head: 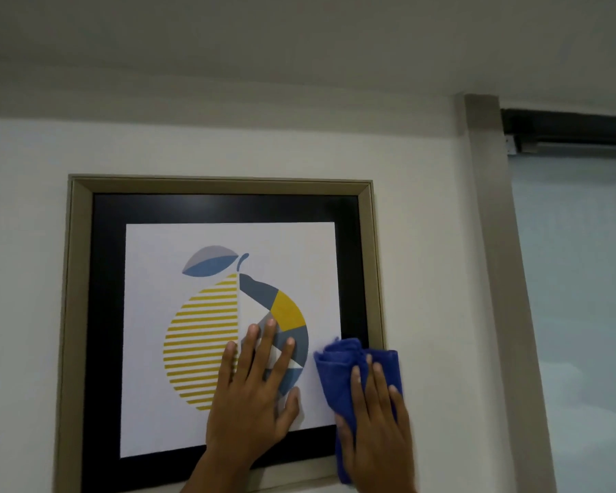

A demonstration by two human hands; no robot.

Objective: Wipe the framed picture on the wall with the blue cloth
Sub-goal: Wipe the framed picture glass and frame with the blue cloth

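Your right hand (374, 414) presses the bunched cloth (349, 371) over the picture (228, 314) at its lower right edge; your left hand (256, 386) lies flat, fingers spread, on the print. Risk: pushing sideways may tilt or unhook the frame (75, 314). White wall (25, 279), glass panel (584, 279) to the right.

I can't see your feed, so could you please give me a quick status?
Left hand flat on framed picture, fingers spread. Right hand pressing blue cloth at lower right edge. Nothing in the way.
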